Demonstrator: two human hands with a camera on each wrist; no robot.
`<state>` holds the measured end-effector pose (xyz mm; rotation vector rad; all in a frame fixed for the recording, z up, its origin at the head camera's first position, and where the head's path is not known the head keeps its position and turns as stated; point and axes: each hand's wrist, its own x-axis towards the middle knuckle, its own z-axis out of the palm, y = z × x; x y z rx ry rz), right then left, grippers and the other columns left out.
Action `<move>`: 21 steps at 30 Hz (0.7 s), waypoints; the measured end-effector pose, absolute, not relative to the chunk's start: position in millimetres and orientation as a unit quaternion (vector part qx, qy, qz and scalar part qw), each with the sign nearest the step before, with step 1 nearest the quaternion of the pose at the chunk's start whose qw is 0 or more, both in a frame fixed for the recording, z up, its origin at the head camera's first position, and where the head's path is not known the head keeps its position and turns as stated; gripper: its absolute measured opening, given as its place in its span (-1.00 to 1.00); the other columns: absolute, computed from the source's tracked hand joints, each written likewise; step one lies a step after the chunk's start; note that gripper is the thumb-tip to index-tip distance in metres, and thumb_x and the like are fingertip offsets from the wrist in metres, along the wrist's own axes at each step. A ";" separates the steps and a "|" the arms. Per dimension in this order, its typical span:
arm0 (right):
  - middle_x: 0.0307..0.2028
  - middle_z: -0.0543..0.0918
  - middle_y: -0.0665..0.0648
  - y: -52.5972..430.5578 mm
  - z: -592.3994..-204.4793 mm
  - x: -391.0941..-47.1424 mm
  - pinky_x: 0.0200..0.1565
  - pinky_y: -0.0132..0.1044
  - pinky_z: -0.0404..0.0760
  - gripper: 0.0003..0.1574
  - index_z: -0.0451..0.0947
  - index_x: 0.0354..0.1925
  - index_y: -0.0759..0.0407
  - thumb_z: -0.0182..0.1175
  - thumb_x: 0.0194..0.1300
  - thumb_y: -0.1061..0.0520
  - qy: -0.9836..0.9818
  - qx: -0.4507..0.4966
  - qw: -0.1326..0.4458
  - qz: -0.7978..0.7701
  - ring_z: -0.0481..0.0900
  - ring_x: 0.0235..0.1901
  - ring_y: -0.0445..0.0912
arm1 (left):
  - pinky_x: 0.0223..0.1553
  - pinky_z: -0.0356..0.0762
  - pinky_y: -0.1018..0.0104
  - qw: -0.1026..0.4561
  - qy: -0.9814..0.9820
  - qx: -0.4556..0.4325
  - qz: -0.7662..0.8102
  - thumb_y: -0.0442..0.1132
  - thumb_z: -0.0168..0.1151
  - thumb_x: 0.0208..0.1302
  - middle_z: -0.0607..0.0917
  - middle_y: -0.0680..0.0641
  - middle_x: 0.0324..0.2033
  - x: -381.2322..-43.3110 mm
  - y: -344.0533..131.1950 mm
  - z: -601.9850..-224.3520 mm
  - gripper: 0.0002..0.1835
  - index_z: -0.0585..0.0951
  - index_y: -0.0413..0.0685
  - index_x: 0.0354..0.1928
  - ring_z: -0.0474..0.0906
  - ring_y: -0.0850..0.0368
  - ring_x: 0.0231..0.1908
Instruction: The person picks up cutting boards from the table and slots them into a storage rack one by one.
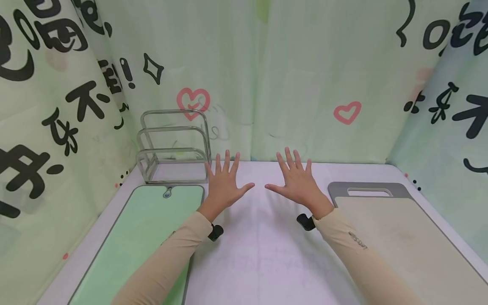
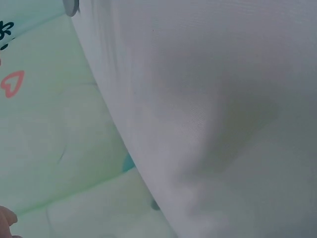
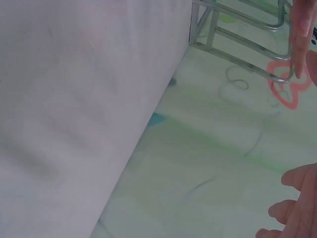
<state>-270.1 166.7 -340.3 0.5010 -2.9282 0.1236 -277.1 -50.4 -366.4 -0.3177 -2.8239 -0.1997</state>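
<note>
Both hands are held out over the white table [image 1: 263, 254] with fingers straight and spread, holding nothing. My left hand [image 1: 224, 184] is nearest the right side of a metal wire rack [image 1: 173, 150] and the upper right corner of a green cutting board [image 1: 152, 224]. To the right, my right hand [image 1: 299, 184] is a little left of a beige cutting board [image 1: 400, 228] with a grey handle end. In the left wrist view only some fingertips [image 2: 6, 220] show at the lower left edge. The right wrist view has fingers [image 3: 299, 198] along its right side.
A pale green curtain [image 1: 305, 84] with black characters and pink hearts surrounds the table at the back and both sides. The rack stands at the back left, behind the green board. Black wrist cameras [image 1: 306, 222] sit under both wrists.
</note>
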 end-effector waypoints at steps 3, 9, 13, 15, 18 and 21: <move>0.48 -0.30 0.29 163.9 -339.7 -271.2 0.26 0.49 -0.19 0.27 -0.25 0.48 0.18 0.04 0.16 -0.48 -0.981 0.169 0.085 0.043 -0.34 0.46 0.27 | 0.36 -0.28 -0.37 0.144 -0.980 -0.113 -0.074 0.46 -0.02 0.12 -0.15 -0.14 0.49 -277.5 -53.4 -366.0 0.04 -0.15 0.14 0.49 -0.26 -0.24 0.47; 0.48 -0.30 0.29 156.6 -339.5 -273.9 0.29 0.46 -0.19 0.27 -0.26 0.48 0.19 0.02 0.17 -0.48 -0.980 0.176 0.085 0.044 -0.32 0.46 0.26 | 0.36 -0.26 -0.36 0.152 -0.979 -0.117 -0.077 0.43 0.02 0.13 -0.14 -0.15 0.49 -276.2 -62.4 -364.5 0.03 -0.13 0.12 0.49 -0.24 -0.24 0.47; 0.48 -0.30 0.29 151.9 -338.3 -273.5 0.30 0.44 -0.21 0.27 -0.26 0.48 0.21 0.03 0.17 -0.48 -0.980 0.177 0.079 0.049 -0.31 0.47 0.25 | 0.36 -0.23 -0.37 0.161 -0.977 -0.123 -0.072 0.43 0.01 0.13 -0.11 -0.16 0.49 -278.3 -70.3 -367.9 0.03 -0.11 0.11 0.49 -0.22 -0.24 0.47; 0.49 -0.29 0.28 149.4 -338.0 -273.7 0.31 0.43 -0.22 0.27 -0.26 0.48 0.21 0.03 0.17 -0.48 -0.979 0.179 0.078 0.052 -0.32 0.47 0.25 | 0.36 -0.23 -0.37 0.163 -0.976 -0.125 -0.074 0.43 0.01 0.14 -0.12 -0.16 0.49 -280.1 -75.1 -370.0 0.02 -0.12 0.11 0.49 -0.24 -0.23 0.47; 0.49 -0.29 0.27 145.6 -338.9 -274.8 0.32 0.41 -0.22 0.27 -0.26 0.48 0.20 0.02 0.18 -0.47 -0.978 0.184 0.080 0.057 -0.32 0.47 0.23 | 0.36 -0.28 -0.36 0.165 -0.976 -0.123 -0.075 0.42 0.01 0.15 -0.14 -0.16 0.49 -282.0 -84.0 -372.3 0.03 -0.14 0.11 0.49 -0.26 -0.21 0.48; 0.49 -0.27 0.27 142.1 -340.6 -276.5 0.34 0.39 -0.19 0.28 -0.28 0.48 0.20 0.02 0.18 -0.48 -0.976 0.190 0.085 0.061 -0.29 0.48 0.21 | 0.36 -0.32 -0.36 0.170 -0.975 -0.123 -0.076 0.39 0.03 0.16 -0.15 -0.17 0.49 -283.0 -93.8 -372.2 0.03 -0.15 0.09 0.49 -0.26 -0.20 0.48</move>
